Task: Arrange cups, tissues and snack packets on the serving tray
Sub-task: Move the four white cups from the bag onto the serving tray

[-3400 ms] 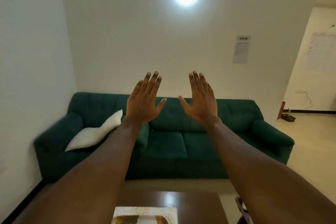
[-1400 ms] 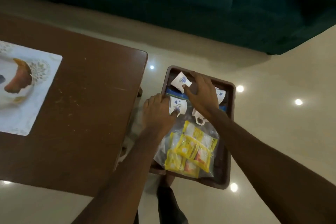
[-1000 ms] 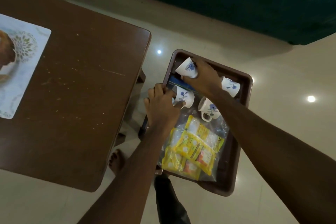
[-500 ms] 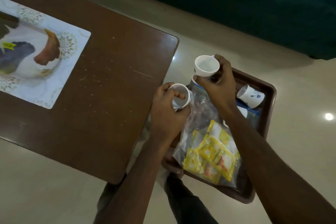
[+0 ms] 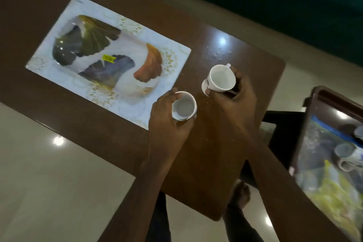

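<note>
Two cups in hand: the left hand (image 5: 167, 122) is wrapped around a white cup (image 5: 184, 108), mouth up; the right hand (image 5: 234, 96) pinches a second white cup (image 5: 221, 79) by its side, tilted with its mouth toward the camera.
Where they are: both cups sit over the brown table (image 5: 206, 159), just right of the patterned serving tray (image 5: 59, 76) (whether they touch the tabletop I cannot tell).
Still to fetch: more cups (image 5: 345, 153), a blue packet and yellow snack packets (image 5: 332, 188) lie blurred in the dark brown tray (image 5: 306, 124) at the far right, off the table.
Risk, tilt: the right cup leans in a fingertip hold; it could slip and knock on the wood.
Risk, collision: the two cups are near each other, so bringing both to the serving tray together could clink them.
Risk, tray edge: a cup put down on the serving tray's rim would probably rock or tip.
Risk, table edge: the left cup hovers near the table's near side, so setting it down short of the tray leaves it easy to knock off.
</note>
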